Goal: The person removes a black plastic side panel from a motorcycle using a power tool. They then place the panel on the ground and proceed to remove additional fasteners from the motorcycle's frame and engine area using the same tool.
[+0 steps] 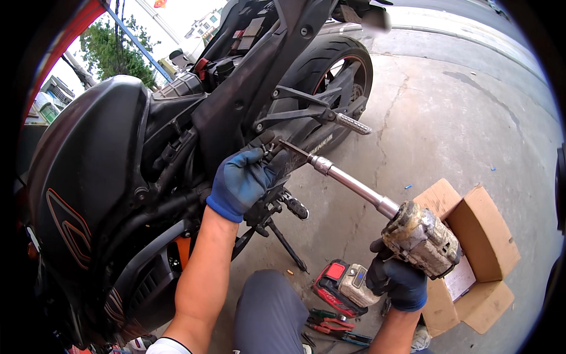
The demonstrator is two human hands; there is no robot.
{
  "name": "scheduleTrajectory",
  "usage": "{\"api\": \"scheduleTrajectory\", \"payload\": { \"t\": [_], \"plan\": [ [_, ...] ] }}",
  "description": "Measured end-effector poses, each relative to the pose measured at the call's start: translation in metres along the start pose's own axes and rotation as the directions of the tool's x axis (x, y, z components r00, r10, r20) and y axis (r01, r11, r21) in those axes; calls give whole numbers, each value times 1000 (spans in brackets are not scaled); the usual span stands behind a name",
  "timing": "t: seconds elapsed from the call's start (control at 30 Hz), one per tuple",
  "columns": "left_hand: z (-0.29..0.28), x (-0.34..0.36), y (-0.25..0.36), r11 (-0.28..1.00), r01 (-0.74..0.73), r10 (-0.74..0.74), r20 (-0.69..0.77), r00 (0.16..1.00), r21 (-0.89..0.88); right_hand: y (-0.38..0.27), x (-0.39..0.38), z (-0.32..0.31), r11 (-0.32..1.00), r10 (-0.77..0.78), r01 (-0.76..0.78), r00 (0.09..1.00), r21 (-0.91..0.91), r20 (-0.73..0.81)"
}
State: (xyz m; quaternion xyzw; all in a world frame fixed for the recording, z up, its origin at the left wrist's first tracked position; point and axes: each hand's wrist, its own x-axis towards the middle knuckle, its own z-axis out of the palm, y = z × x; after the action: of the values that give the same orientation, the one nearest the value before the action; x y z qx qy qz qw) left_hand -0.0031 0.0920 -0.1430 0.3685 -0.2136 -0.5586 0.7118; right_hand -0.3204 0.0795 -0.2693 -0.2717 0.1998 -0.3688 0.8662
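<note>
My right hand (400, 280), in a dark blue glove, is wrapped around the handle of a worn cordless impact wrench (421, 239). Its red and black battery (339, 288) juts out to the left of the hand. A long silver extension (359, 187) with a thin dark bit (293, 147) points up and left from the wrench. Near the bit's tip, my left hand (242, 180), in a blue glove, pinches a small metal fastener (268, 150), partly hidden by the fingers. That hand is beside the black motorcycle (88, 171), just below its rear footrest bracket (295, 112).
Low on the right, an opened cardboard box (486, 233) stands on the concrete floor (436, 118). Pliers (330, 323) with red handles lie near my knee (268, 312). The kickstand (287, 245) reaches down beneath the motorcycle, and the rear wheel (354, 65) is behind the footrest (352, 124).
</note>
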Motion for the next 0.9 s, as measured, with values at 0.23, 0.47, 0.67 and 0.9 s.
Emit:
{"api": "scheduleTrajectory", "payload": {
  "t": [0.23, 0.47, 0.67, 0.9],
  "plan": [
    [-24, 6, 1, 993, -72, 78, 63, 995, -90, 0, 1, 4, 997, -34, 35, 999, -65, 20],
    [-16, 12, -10, 985, -142, 128, -135, 983, -97, 7, 4, 3, 991, -17, 24, 998, -133, 52],
    [-9, 13, -16, 972, -167, 146, -131, 981, -166, 9, 6, 3, 993, 10, -1, 998, -120, 68],
    [-13, 15, -20, 927, -166, 130, -127, 983, -335, 16, 9, -2, 996, 81, -78, 993, -37, 91]
  ]
}}
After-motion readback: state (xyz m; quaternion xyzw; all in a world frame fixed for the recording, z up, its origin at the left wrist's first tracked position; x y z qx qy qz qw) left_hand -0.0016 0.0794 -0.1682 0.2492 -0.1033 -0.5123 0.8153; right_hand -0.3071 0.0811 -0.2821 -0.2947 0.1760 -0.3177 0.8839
